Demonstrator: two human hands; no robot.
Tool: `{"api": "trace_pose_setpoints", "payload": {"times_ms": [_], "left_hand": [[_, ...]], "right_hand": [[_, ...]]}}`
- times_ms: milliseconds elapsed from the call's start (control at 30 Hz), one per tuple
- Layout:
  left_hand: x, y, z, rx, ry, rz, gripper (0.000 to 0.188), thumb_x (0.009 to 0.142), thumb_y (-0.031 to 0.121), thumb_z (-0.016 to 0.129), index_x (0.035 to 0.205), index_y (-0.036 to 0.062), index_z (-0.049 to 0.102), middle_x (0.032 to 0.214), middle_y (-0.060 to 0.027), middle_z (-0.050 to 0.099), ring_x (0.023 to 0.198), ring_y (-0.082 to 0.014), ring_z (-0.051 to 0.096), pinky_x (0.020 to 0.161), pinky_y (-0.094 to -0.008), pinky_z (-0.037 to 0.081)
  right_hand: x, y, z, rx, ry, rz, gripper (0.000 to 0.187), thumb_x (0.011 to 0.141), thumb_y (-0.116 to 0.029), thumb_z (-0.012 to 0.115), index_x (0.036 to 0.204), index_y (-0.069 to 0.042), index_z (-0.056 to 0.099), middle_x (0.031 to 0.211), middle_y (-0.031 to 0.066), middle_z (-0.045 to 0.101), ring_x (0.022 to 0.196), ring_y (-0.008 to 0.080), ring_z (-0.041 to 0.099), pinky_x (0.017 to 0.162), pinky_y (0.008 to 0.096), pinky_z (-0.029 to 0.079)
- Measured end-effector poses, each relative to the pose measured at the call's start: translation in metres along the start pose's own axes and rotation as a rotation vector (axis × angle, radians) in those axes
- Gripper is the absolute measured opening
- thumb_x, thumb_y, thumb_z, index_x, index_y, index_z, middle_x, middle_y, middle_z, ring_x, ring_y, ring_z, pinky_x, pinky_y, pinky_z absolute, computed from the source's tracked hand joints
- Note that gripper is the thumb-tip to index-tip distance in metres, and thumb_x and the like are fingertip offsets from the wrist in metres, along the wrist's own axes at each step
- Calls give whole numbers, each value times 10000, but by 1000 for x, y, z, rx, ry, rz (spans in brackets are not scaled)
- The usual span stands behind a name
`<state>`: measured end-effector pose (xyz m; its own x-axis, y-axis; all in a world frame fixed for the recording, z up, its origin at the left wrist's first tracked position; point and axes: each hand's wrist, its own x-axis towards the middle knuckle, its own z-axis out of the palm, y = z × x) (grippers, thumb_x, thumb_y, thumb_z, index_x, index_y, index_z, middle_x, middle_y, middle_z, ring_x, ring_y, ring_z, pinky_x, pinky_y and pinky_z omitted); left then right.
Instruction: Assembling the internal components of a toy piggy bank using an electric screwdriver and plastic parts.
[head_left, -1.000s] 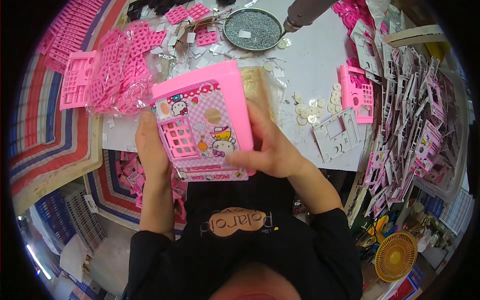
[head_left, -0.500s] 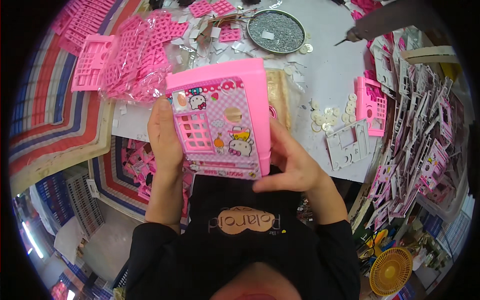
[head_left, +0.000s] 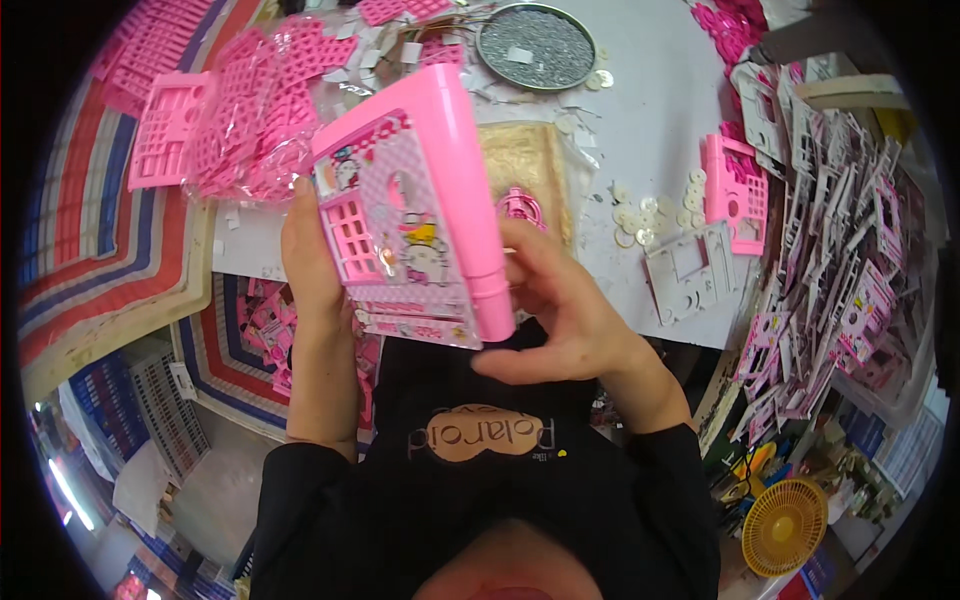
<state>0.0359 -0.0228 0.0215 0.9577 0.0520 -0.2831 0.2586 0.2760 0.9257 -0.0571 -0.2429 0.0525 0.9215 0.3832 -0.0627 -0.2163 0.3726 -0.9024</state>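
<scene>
A pink plastic toy box (head_left: 462, 170) is raised above the front of the table, tilted so its smooth pink side shows. Its printed front panel bears cartoon pictures, a lattice window and a round hole. My left hand (head_left: 312, 250) grips the box along its left edge, most of the fingers hidden behind it. My right hand (head_left: 570, 320) is at the lower right side of the box, fingers bent against it, and the thumb is stretched out below its bottom corner. Beyond the right hand, a small pink ring-shaped part (head_left: 520, 205) lies on a clear-wrapped golden-brown pad (head_left: 545, 150).
A round tin of small metal screws (head_left: 535, 45) stands at the back. Bagged pink lattice parts (head_left: 265, 110) lie left. White discs (head_left: 645, 215), a pale frame (head_left: 690, 270) and a pink panel (head_left: 737, 195) lie right, beside a tall stack of printed panels (head_left: 830, 260).
The box has turned, showing more of its pink side, and moved slightly left. Both hands moved with it. The pad and the pink part on it are more exposed. The whole view has shifted slightly.
</scene>
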Motion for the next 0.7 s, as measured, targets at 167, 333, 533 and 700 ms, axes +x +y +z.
{"api": "trace_pose_setpoints", "payload": {"times_ms": [167, 333, 533, 700], "left_hand": [[5, -14, -15, 10, -74, -25, 563, 1090, 393, 381, 1426, -52, 459, 1275, -182, 641, 1093, -244, 680, 924, -367, 562], [-41, -6, 0, 334, -332, 274, 1247, 790, 343, 846, 1584, 33, -64, 1507, -215, 379, 1326, -278, 494, 1051, -403, 470], [-47, -1, 12, 391, -268, 262, 1652, 490, 459, 1008, 1585, 55, -161, 1602, -207, 204, 1414, -314, 381, 1132, -435, 382], [-45, -2, 14, 494, -237, 410, 1546, 568, 429, 975, 1583, 60, -132, 1590, -184, 216, 1393, -292, 400, 1119, -425, 398]], "right_hand": [[4, 4, 11, -272, 76, -115, 763, 751, 48, 689, 1447, -13, 383, 1163, 53, 606, 1045, 122, 629, 878, 284, 515], [5, 24, 9, -458, 146, -257, 746, 759, -28, 694, 1447, 1, 405, 1110, 167, 637, 923, 229, 696, 795, 320, 557], [7, 34, 14, -592, 252, -364, 781, 760, -69, 707, 1469, 13, 390, 1112, 236, 637, 966, 319, 703, 794, 352, 561], [7, 18, 10, -493, 175, -393, 739, 816, -27, 689, 1482, 18, 370, 1192, 200, 639, 1091, 290, 679, 897, 346, 548]]}}
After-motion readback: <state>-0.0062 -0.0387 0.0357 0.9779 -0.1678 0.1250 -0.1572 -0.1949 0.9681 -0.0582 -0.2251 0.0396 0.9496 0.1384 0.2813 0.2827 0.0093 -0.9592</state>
